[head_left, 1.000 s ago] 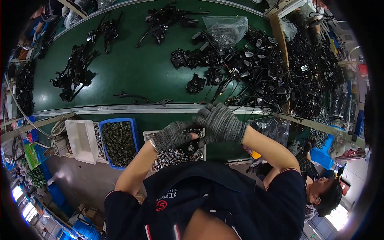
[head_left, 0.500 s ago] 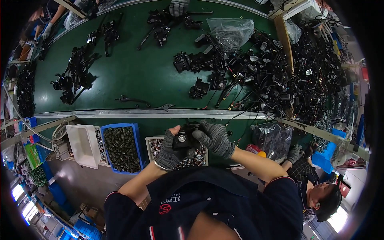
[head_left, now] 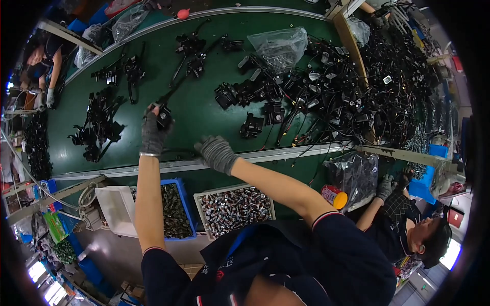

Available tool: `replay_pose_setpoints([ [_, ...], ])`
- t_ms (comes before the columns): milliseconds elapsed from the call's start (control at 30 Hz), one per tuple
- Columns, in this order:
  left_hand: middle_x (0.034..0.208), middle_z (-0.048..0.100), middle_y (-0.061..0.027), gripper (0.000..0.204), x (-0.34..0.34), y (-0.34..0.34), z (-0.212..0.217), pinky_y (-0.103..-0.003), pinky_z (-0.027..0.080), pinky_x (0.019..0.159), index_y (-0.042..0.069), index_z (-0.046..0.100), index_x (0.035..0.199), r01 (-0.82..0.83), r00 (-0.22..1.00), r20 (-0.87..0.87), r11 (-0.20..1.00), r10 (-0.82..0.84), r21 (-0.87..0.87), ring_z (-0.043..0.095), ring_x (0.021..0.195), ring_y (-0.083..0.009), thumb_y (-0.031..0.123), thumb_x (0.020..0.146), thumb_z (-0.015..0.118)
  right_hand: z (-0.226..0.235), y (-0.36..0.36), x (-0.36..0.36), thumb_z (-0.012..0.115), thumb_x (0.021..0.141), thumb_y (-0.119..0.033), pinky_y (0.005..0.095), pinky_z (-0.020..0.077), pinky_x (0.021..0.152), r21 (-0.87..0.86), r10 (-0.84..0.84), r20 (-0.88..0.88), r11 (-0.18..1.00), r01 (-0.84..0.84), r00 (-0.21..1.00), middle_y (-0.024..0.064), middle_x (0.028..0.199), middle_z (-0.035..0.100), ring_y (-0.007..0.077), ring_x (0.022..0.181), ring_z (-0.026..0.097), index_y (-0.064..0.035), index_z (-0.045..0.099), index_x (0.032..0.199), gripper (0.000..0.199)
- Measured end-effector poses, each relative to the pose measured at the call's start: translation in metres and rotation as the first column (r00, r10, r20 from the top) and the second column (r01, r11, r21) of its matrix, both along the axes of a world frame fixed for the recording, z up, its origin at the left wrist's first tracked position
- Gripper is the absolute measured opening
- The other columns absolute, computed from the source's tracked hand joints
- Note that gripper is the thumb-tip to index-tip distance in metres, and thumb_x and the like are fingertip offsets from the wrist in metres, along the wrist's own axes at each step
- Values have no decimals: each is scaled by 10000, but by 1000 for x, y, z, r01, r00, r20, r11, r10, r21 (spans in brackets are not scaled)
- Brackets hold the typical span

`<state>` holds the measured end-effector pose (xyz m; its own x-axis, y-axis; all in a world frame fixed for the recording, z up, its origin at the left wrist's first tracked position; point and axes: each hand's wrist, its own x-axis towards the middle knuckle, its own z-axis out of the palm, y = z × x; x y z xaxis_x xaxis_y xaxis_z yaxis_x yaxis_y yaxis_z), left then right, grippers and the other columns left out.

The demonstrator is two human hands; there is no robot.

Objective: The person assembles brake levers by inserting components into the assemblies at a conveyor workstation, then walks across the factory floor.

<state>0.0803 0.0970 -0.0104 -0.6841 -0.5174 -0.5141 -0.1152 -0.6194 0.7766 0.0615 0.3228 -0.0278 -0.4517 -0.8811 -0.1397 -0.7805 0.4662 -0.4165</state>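
Observation:
My left hand, in a grey knitted glove with a bare thumb tip, is closed around a black box-like housing with a small round pale mark. It is over the green table, left of centre. A thin black bar runs up from beside the housing; whether it belongs to it I cannot tell. My right hand, gloved alike, is at the table's near edge with bent fingers over the right end of a thin black lever. Its fingertips are partly hidden. Black lever assemblies lie further left.
Black switch units with wires are heaped at the right beside a clear plastic bag. Below the metal edge stand a tray of small metal parts, a blue bin and a white bin. A co-worker is at the right.
My left hand has carried the black housing forward and left from before my chest. My right hand has left the housing and moved left to the lever. A gloved hand at the far edge is gone.

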Motion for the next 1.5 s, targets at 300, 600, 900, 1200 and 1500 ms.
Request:
replay_pose_setpoints([
  [300,1114,562,-122,621,-117,16,-12,-418,459,903,143,450,1275,-209,968,-186,955,171,-211,529,1048,-265,259,750,760,-15,23,21,478,837,-88,423,531,611,28,176,-97,984,-174,980,149,954,621,306,840,653,-64,580,1088,271],
  [600,1268,495,-198,832,-126,153,-29,-453,360,1002,78,444,1313,562,816,540,-67,206,-824,456,1183,-367,587,698,679,46,163,-9,593,746,-27,431,503,640,-262,-438,344,805,533,831,165,811,593,353,739,618,-30,528,954,218],
  [900,1234,553,-180,758,-123,172,-11,-465,399,960,76,553,1210,678,699,711,-388,78,-624,511,1162,-336,658,727,598,48,197,13,620,807,-60,359,524,685,-272,-537,454,676,685,711,154,807,619,309,754,640,-20,573,983,187],
  [1200,1047,611,-55,327,-56,121,-80,-316,510,751,60,587,1108,200,954,-168,944,-249,-264,593,888,-165,315,903,583,69,164,7,704,795,-192,347,528,712,-145,-516,570,703,696,640,110,856,658,242,765,660,-80,562,1164,411],
  [1500,1179,571,-97,565,59,234,14,-422,470,916,46,462,1278,440,872,-421,773,-249,456,578,1029,-222,463,900,510,92,161,7,717,774,-277,363,513,682,-347,-251,246,879,327,936,110,917,650,256,796,651,-120,430,1341,655],
])
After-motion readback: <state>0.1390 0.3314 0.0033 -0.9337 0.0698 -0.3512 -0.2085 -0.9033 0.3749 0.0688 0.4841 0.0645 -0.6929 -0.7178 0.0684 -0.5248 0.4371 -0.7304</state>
